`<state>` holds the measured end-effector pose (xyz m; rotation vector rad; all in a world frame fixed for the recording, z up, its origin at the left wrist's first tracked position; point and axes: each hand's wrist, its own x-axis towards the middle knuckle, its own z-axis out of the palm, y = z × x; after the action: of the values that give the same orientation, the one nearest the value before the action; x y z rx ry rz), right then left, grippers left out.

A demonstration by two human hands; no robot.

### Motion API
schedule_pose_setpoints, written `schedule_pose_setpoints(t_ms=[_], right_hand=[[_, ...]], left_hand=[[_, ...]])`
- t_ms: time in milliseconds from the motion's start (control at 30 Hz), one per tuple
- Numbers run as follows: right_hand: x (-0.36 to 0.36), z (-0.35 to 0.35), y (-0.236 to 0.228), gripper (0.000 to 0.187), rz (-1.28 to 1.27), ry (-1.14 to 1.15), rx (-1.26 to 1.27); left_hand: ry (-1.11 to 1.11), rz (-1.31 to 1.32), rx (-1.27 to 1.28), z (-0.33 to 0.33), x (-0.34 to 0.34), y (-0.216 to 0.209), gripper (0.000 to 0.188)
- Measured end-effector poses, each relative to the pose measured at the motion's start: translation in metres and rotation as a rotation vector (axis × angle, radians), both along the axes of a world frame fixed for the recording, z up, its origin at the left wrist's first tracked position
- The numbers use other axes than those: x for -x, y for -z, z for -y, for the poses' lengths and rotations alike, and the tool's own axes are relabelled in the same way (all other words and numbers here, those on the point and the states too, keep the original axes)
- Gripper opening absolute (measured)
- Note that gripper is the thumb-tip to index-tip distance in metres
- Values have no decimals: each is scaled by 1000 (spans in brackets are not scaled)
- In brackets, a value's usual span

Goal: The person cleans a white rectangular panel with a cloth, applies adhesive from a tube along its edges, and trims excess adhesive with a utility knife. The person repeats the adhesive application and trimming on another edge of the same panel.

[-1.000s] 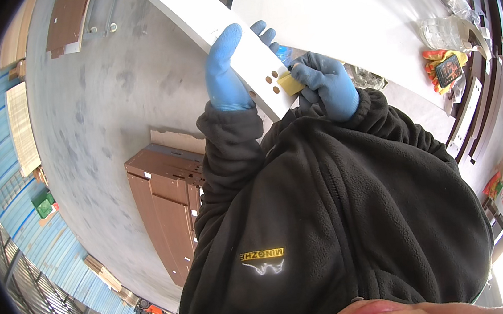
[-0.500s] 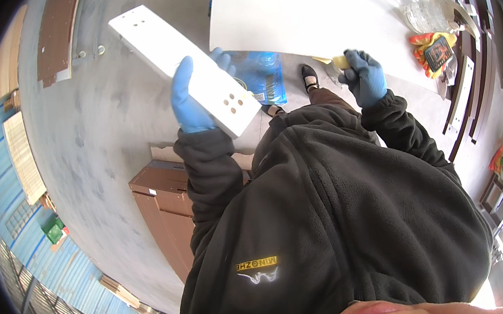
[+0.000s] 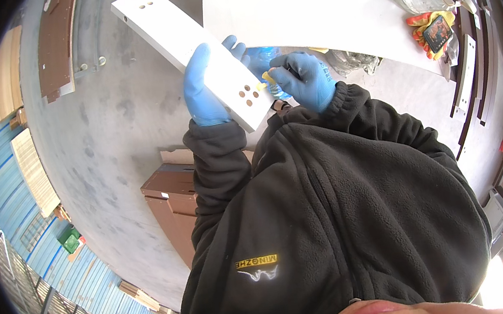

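A long white board [image 3: 179,41] with groups of round holes near both ends is tilted up in front of me. My left hand [image 3: 200,91], in a blue glove, grips it across its width, thumb on one side and fingers on the other. My right hand [image 3: 308,81], also blue-gloved, is closed in a pinch on a small yellow piece [image 3: 267,78]. That piece is at the long edge of the board by the near hole group; whether it touches the surface is hard to tell. Its exact kind does not show.
A large white panel [image 3: 297,9] lies ahead, with red-yellow gloves [image 3: 419,21] and a dark phone-like device [image 3: 438,34] on it. Crumpled clear plastic [image 3: 353,60] hangs by its near edge. Brown cabinet parts [image 3: 171,188] stand at left, dark strips [image 3: 483,81] at right.
My right hand has come left with the yellow piece, from well apart to the board's near end. The board, still in my left hand, has shifted slightly forward and to the right.
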<state>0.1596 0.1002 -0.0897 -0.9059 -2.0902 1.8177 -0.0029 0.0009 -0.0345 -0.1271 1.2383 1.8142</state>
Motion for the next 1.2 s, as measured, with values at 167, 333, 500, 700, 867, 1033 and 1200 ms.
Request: schedule_pose_setpoints(t_ms=[167, 333, 500, 700, 867, 1033, 1200], right_hand=[[0, 11, -2, 35, -2, -67, 228], [-5, 11, -4, 35, -77, -103, 331], [-7, 5, -2, 47, -116, -183, 442], [-10, -2, 0, 60, -164, -230, 530], [-12, -7, -9, 54, -51, -306, 408], [-5, -3, -8, 29, -48, -196, 316], [-7, -2, -7, 23, -78, -156, 79]], left_hand=[[19, 19, -15, 2, 0, 4, 72], [16, 4, -33, 5, 1, 8, 71], [54, -36, 1, 4, 0, 8, 77], [37, -45, 21, 2, -3, 6, 77], [26, -89, 43, 0, -5, 6, 77], [28, -66, 48, -5, -8, 6, 79], [6, -9, -8, -9, -11, 9, 79]])
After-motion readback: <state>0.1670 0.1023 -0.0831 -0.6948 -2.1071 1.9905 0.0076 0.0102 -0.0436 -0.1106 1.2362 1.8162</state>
